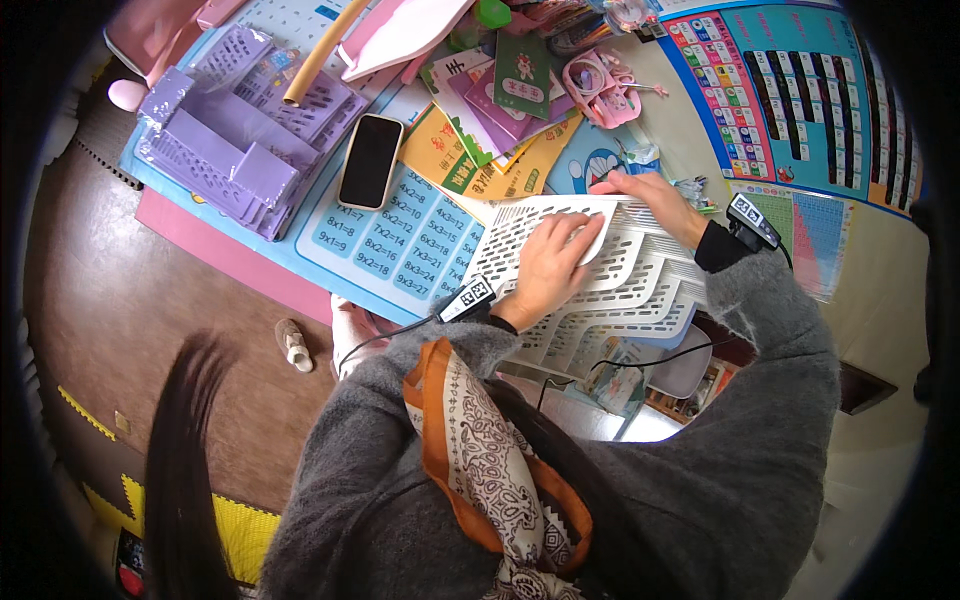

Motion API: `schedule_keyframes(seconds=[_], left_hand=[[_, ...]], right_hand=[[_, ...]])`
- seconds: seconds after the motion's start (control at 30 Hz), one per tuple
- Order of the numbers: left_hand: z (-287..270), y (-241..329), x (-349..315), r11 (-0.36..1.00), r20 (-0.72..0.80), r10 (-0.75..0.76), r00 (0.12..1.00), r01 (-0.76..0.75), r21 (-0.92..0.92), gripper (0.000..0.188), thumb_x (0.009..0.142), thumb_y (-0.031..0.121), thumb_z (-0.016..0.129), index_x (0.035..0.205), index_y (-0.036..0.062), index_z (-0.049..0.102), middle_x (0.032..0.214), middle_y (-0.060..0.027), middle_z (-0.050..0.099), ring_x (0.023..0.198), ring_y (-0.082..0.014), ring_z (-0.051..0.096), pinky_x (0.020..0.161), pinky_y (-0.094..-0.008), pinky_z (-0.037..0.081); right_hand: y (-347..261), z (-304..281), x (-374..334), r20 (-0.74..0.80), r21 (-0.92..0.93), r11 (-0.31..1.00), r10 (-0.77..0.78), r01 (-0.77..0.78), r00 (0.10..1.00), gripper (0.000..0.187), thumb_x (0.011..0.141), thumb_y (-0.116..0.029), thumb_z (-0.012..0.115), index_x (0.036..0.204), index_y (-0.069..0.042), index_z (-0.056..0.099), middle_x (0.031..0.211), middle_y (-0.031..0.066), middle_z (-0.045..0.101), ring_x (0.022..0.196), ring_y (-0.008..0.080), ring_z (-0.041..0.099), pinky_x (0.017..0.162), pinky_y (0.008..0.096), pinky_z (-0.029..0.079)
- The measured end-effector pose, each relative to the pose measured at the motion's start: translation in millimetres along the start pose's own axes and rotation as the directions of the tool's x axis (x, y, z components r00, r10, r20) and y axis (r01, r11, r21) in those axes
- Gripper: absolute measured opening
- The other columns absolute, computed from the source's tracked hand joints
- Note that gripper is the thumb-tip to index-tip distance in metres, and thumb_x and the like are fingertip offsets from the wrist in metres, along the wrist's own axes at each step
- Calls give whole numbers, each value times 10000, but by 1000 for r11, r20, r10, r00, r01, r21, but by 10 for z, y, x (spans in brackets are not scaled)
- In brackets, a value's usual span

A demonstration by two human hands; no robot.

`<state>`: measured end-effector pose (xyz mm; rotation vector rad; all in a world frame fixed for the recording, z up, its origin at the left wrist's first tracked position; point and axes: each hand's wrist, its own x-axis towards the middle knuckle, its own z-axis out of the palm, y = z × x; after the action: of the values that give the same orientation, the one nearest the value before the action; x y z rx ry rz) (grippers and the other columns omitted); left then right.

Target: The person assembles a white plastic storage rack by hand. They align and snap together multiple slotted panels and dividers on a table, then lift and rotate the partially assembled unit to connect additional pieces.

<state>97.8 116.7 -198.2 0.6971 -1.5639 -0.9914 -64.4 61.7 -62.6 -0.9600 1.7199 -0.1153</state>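
head view. item one: white perforated panels [628, 290], several, overlapping in stepped layers; they are lying directly in front of me at the near edge of the surface [330, 275], probably so that both arms are working without stretching. item two: my left hand [553, 262], resting palm down on the top panel, its fingers extended and spread, gripping nothing that i can see; i am likely pressing to stop the layers from sliding. item three: my right hand [662, 207], bordering the far right side of the same stack, its fingers curving inward; whether they are pinching an edge i cannot tell, since the hand itself is hiding the contact. item four: phone [370, 160], screen dark, lying face up to the left, seemingly within reach yet off the panels. item five: purple perforated parts [215, 150], sitting farther left in clear film, which is presumably holding the pieces together. item six: booklets [522, 80], overlapping in a loose pile beyond the panels, probably lying there to be leaving room nearer me. item seven: pink pouch-like thing [600, 88], sitting beside the pile; its exact kind i cannot tell. item eight: printed chart [820, 100], spreading at the far right, beyond my sleeve.
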Motion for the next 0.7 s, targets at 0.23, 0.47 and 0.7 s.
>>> schedule_keyframes(seconds=[0.23,0.47,0.7], left_hand=[[45,204,388,958,133,-209,969,176,228,135,779,136,633,836,51,545,823,-80,577,716,-247,563,537,-353,482],[117,178,485,902,223,-132,966,23,432,124,786,173,585,745,60,554,631,-92,589,494,-250,600,426,-372,467],[55,87,419,927,234,3,972,-90,365,116,794,166,570,721,78,582,603,-97,604,501,-254,607,458,-382,471]], right_hand=[[23,-26,37,-26,-37,998,-53,52,998,502,946,-401,483,1037,58,666,1017,107,672,978,135,581,929,243,381],[34,-63,96,-125,-139,990,-51,33,991,547,905,-458,529,958,62,689,919,118,695,906,150,596,869,257,408],[48,-68,112,-219,-305,950,-135,64,966,548,880,-528,511,830,-33,739,757,88,650,777,160,563,784,282,409]])
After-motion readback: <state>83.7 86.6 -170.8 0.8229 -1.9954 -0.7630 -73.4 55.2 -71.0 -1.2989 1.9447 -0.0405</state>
